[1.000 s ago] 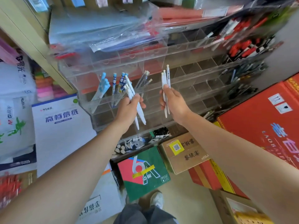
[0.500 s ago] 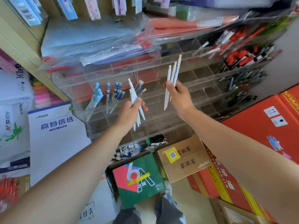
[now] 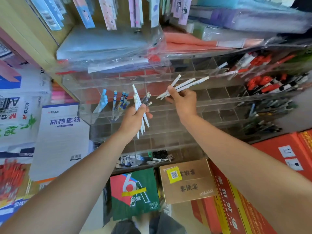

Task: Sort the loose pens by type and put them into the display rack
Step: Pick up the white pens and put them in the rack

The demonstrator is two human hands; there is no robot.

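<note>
Pinched in the right grip, thumb and curled fingers closed round the lower third: a fan of white pens, long axes slanting up and to the right, knobbed ends high, pointed tips low and left of the thumb; held in front of the display rack at its second tier, seemingly clear of the walls; nearer than the left to that tier's middle cells, so probably first to go in.

Clasped in the left grip, fist wrapped round the middle: an upright bundle of white pens, tips hanging below the fist, tops up before the same tier.

Judged: sorting under way, neither bundle racked yet; calls for swinging the fan tip-down and squaring it over one cell, otherwise risks catching a divider or dropping a pen.

In the rack, left cells of that tier: pale blue pens; next, patterned blue-and-white pens; next, grey pens just behind the left fist, whether in a cell or in the fist cannot be told. Far right cells: red-capped pens above; dark pens below.
</note>
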